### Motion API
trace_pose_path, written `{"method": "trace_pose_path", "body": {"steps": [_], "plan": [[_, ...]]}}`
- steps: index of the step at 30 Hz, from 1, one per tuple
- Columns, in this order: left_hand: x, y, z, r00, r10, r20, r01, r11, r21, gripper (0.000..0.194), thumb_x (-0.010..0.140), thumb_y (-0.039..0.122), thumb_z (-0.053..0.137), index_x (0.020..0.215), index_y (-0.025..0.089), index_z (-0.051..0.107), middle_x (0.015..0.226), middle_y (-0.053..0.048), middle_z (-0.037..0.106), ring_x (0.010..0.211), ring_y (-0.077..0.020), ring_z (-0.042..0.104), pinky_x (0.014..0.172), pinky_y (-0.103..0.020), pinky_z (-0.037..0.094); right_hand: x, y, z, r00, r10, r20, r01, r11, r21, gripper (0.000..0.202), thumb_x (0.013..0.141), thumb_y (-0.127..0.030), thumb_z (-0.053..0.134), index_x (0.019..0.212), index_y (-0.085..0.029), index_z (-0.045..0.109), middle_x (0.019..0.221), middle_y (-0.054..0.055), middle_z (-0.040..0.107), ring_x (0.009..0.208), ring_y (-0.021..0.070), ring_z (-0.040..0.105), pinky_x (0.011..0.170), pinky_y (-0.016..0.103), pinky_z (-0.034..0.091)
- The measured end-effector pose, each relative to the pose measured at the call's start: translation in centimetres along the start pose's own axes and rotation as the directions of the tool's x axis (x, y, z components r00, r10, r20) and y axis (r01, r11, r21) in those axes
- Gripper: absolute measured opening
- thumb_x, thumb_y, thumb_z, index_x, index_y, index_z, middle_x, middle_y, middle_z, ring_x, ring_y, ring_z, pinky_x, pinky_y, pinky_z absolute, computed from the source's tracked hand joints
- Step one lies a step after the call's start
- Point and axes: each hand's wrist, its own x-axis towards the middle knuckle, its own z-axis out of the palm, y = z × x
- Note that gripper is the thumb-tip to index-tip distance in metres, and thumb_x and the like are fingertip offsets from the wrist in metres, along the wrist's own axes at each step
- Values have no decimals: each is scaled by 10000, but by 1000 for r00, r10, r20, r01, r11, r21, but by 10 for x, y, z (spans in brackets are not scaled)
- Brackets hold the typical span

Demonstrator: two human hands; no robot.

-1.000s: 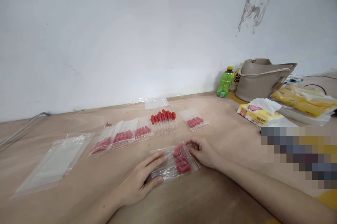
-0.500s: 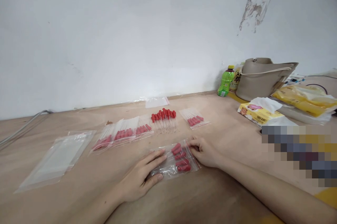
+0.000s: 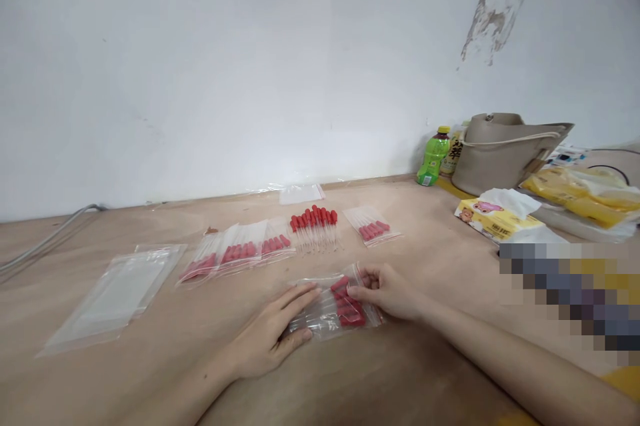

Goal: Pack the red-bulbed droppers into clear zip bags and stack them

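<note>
Head cam = sole view, worn on the person's head, facing fwd & angled down over the tabletop. Wide FOV, ht squeezed. Wall filled approx. the upper half, facing the cam. L hand & R hand sat low, nr ctr, seen from above/behind at close range, w/ the clear zip bag btwn them. Green bottle & taupe bucket-like bag stood farther off, toward the frame's R side.
</note>
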Motion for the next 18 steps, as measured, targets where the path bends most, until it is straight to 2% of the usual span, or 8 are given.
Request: {"method": "trace_pose_path", "body": {"steps": [1,3,5,8,11,13,16,18], "plan": [[0,0,1,1000,2,0,-2,1000,-4,505,874,283,401,1335,300,194,1385,-3,261,1246,-198,273,1007,-384,288,-1,-1,3,1000,2,12,-2,1000,-2,344,643,-445,622,783,-133,578,686,17,606,619,128,551,588,255,432],[-1,0,2,1000,-1,-13,1,1000,-4,516,874,276,402,1339,300,178,1398,-9,224,1250,-201,263,1008,-385,284,-3,-2,6,999,-8,-53,6,1000,-30,334,632,-457,627,686,-135,557,647,12,595,598,127,543,553,245,425],[-1,0,3,997,-29,-70,30,999,17,544,864,284,422,1344,288,165,1420,-25,142,1266,-225,218,1013,-405,261,-4,-2,6,995,-36,-96,35,999,-18,329,646,-460,617,669,-142,534,645,8,591,604,128,547,544,240,428],[0,-1,4,972,-117,-202,129,990,49,591,849,314,446,1351,263,138,1430,-55,59,1277,-270,161,1008,-450,245,-5,-1,-2,994,-76,-74,86,986,142,299,675,-440,603,714,-155,521,698,13,613,648,138,581,593,260,461],[0,-3,5,962,-182,-204,198,979,56,564,859,332,422,1348,261,151,1425,-66,87,1269,-276,189,993,-455,274,-7,-6,-20,987,-60,-151,103,950,295,250,678,-393,618,726,-166,526,699,10,630,642,141,605,627,279,485],[0,-4,5,968,-188,-167,202,977,69,517,866,339,405,1335,265,199,1421,-61,116,1265,-270,203,995,-450,274,-7,-12,-38,961,-32,-273,131,928,349,208,687,-353,617,762,-171,548,733,24,645,665,151,618,659,291,498],[0,-5,5,972,-181,-149,195,977,88,477,871,350,392,1318,264,251,1410,-57,169,1263,-259,216,1002,-446,267,2,-21,-63,879,-8,-478,202,912,356,139,733,-284,566,823,-178,561,802,51,659,705,163,628,650,288,513],[0,-5,5,973,-174,-149,190,977,98,471,870,357,391,1313,261,264,1400,-59,199,1260,-254,226,1004,-447,264,15,-24,-72,832,19,-554,215,911,353,93,758,-241,529,819,-177,559,806,52,660,675,147,627,599,258,516]]}}
